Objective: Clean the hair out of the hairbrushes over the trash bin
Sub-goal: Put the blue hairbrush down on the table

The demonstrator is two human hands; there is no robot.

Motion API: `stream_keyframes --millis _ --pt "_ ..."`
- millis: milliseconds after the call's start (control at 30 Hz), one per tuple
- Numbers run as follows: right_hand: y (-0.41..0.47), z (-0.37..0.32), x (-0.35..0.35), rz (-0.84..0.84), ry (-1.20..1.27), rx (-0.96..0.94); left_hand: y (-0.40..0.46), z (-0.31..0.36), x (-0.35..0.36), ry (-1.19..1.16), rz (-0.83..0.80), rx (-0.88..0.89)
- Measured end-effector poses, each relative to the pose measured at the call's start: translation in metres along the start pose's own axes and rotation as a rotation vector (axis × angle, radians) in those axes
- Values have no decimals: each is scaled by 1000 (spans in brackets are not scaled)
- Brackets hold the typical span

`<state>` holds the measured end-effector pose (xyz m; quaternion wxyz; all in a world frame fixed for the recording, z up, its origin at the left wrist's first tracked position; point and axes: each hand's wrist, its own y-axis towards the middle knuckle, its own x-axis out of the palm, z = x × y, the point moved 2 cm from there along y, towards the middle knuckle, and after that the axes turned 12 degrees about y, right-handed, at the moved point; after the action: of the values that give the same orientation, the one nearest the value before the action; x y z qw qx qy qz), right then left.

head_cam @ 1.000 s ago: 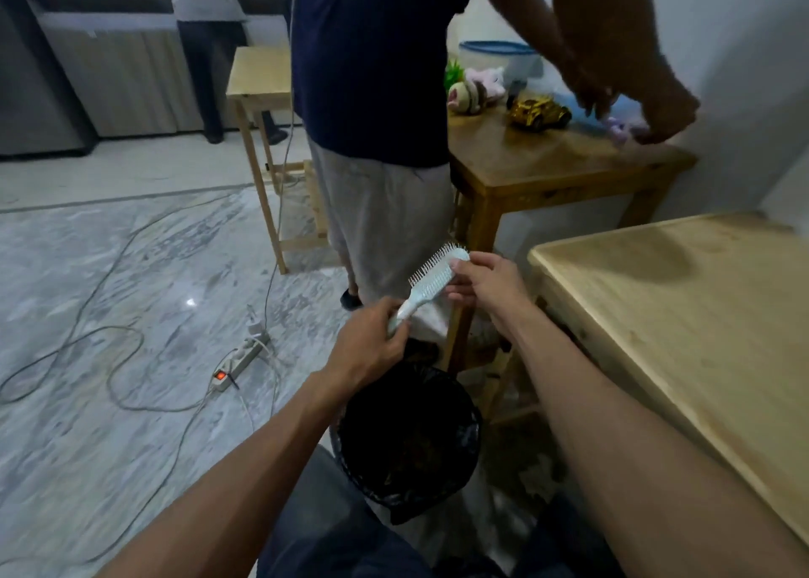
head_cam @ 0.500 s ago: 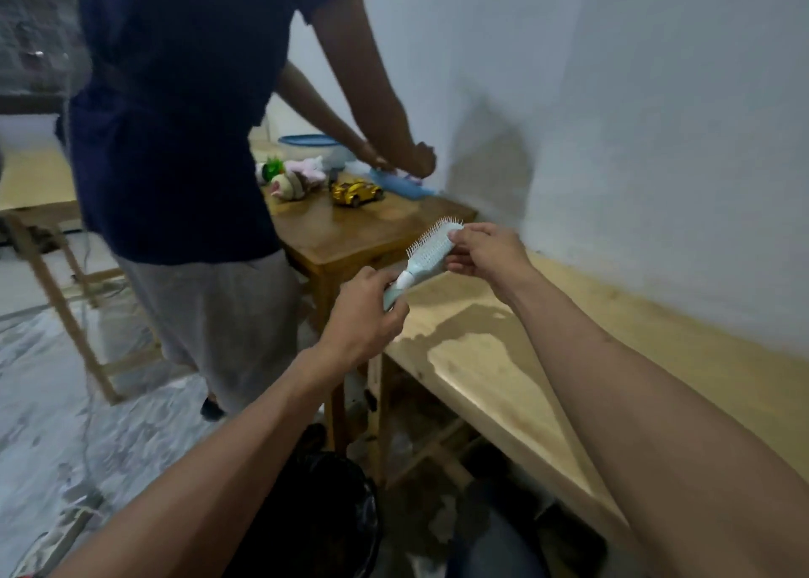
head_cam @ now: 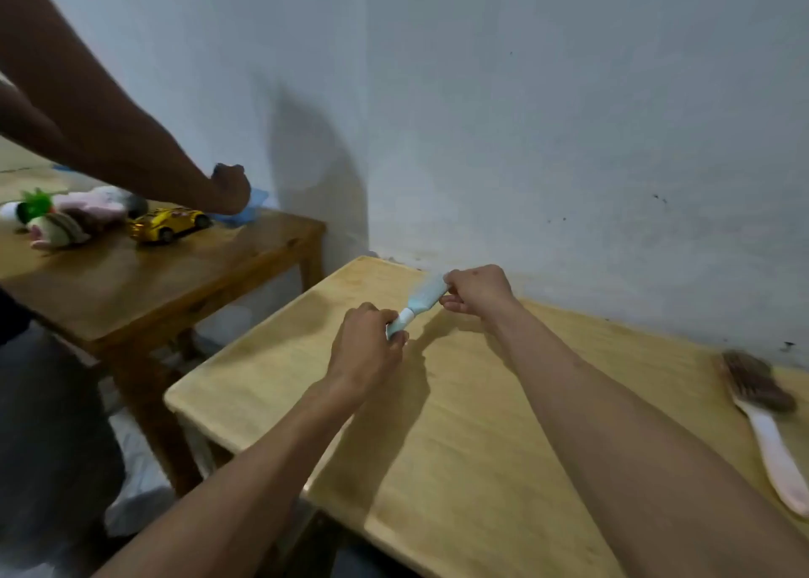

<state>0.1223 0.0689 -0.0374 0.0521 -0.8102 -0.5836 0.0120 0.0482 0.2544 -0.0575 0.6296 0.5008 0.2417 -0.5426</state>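
Observation:
I hold a light blue hairbrush point(head_cam: 423, 301) with both hands above the pale wooden table point(head_cam: 459, 437). My left hand point(head_cam: 365, 352) is shut on its handle. My right hand point(head_cam: 477, 291) pinches the brush's head at the far end, and the back of the brush faces me. A second hairbrush point(head_cam: 764, 407), with a pink handle and bristles matted with dark hair, lies on the table at the far right near the wall. The trash bin is out of view.
A darker wooden table point(head_cam: 166, 280) stands to the left with a yellow toy car point(head_cam: 168, 224) and soft toys point(head_cam: 70, 218). Another person's arm point(head_cam: 131, 153) reaches over it, hand on a blue cloth point(head_cam: 245, 210). A white wall is just behind.
My view has swung from the floor and black trash bin to the pale table. Both hands carried the blue brush over the tabletop, and it turned so its back faces me.

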Motion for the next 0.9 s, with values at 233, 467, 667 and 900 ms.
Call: stream_keyframes --millis 233,467,667,900 --pt "61 22 -22 91 -62 51 41 19 52 -36 -99 -7" --pt "94 26 -29 143 -211 51 68 27 72 -36 -91 -14" --pt "104 28 -29 148 -245 50 73 28 75 -47 -116 -16" --pt "88 17 -36 135 -274 38 72 29 69 -31 -138 -75"
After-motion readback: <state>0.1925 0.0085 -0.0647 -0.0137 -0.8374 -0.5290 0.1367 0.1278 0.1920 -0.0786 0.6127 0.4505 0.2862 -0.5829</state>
